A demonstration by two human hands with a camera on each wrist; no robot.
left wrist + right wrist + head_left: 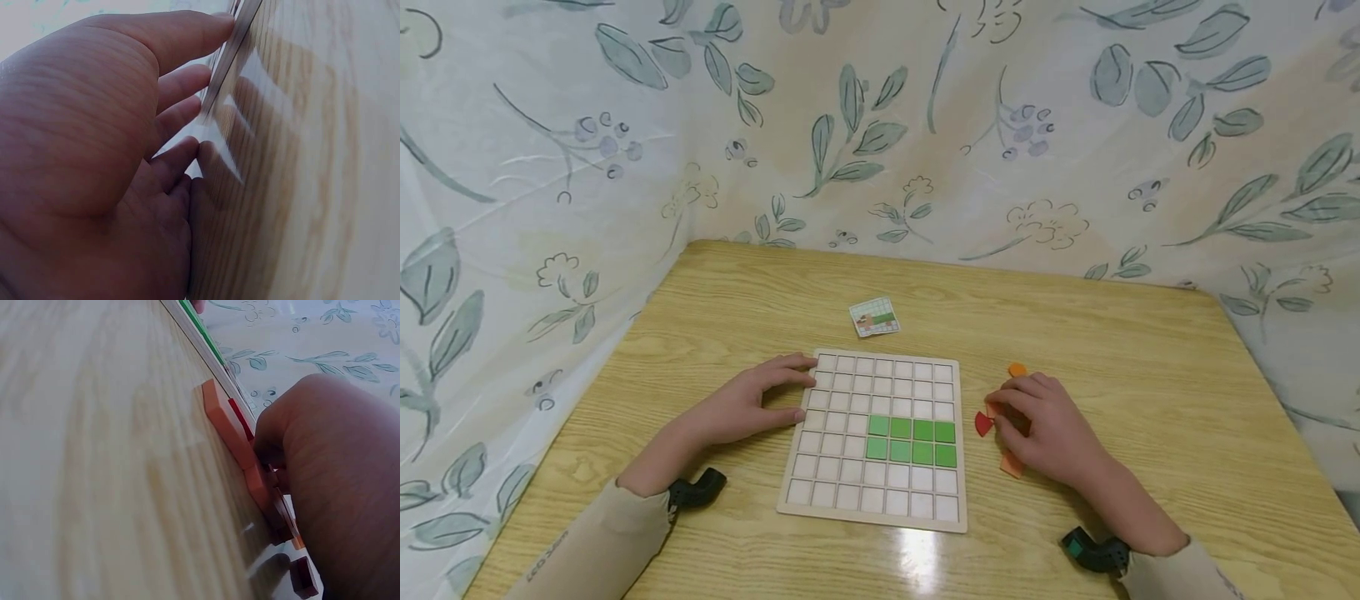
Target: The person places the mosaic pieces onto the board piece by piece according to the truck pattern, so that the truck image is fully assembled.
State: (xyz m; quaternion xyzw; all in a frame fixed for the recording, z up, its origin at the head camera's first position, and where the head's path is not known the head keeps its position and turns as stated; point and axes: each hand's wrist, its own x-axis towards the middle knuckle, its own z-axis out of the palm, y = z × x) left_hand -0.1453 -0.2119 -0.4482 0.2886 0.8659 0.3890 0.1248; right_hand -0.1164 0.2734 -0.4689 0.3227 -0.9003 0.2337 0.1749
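Lots of flowery cloth (pixel 850 125) fills the back of my head feed, grey-green leaves and bluish berries on cream. Next down is the table (pixel 1112 333), yellowish wood grain with a bright glare spot near the front. Around the middle of it lies the grid board (pixel 873 475), pale wood, seven squares by seven with thin dark lines between them and a plain rim. Beige sleeves (pixel 598 537) reach in from both sides. The left hand (pixel 737 408) has its fingers loosely spread, thumb and fingertips at the board's left edge, not gripping anything I can see. The right hand (pixel 1048 429) is bent over loose bits just right of the board, thumb and fingers close together; from here I can't tell if it's pinching one. Beyond the board's far edge there's a little card (pixel 874 317) printed with a grid, a green strip and some brown-red patches. Eight green tiles (pixel 922 430) sit on the board, two rows of four running to its right side, some a shade lighter. Loose stuff by the right hand: a salmon piece (pixel 1011 465), looking thick and flat-sided on the right wrist cam, an orange piece (pixel 1017 369) just past the knuckles, and a red wedge (pixel 983 424) by the fingertips.
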